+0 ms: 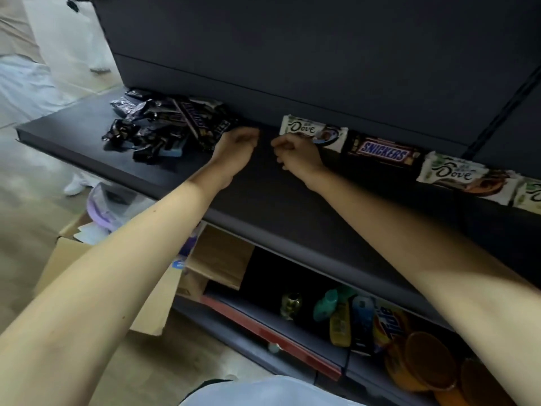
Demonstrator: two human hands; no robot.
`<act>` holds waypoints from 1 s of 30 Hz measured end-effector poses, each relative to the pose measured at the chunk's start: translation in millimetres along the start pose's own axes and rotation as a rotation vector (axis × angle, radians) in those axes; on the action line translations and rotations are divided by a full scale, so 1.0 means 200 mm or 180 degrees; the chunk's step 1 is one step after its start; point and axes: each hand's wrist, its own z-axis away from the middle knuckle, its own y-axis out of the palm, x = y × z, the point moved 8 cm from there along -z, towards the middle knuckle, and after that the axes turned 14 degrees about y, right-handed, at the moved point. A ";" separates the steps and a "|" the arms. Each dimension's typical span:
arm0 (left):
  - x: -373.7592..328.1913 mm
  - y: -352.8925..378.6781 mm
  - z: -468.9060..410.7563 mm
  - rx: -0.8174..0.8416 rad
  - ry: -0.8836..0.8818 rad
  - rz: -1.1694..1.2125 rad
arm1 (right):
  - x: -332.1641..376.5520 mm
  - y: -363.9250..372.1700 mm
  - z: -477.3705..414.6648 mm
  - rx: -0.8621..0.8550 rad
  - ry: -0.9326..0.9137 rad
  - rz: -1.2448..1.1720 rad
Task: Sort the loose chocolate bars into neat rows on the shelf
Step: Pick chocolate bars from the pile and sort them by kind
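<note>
A loose pile of dark-wrapped chocolate bars (164, 127) lies at the left end of the black shelf (263, 200). Along the back wall to the right runs a row: a white Dove bar (310, 128), a brown Snickers bar (383, 153), another white Dove bar (462, 177), and a further white bar (530, 194) cut off by the frame edge. My left hand (237, 142) hovers just right of the pile, fingers curled, nothing in it. My right hand (295, 152) sits in front of the first Dove bar, fingers curled, also with nothing visible in it.
Below, a lower shelf (263, 317) holds detergent bottles (363, 320) and orange tubs (427, 358). Cardboard boxes (219, 256) stand on the floor at the left. A person in white (79, 33) stands beyond the shelf's left end.
</note>
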 end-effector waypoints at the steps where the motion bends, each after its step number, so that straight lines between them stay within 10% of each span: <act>1: 0.02 -0.04 -0.01 0.0004 0.0013 -0.0015 | 0.02 0.05 -0.01 0.0025 -0.0006 -0.0023; 30: 0.35 -0.65 -0.24 -0.0356 0.0119 -0.0061 | 0.31 0.62 -0.33 -0.0111 -0.0032 0.0653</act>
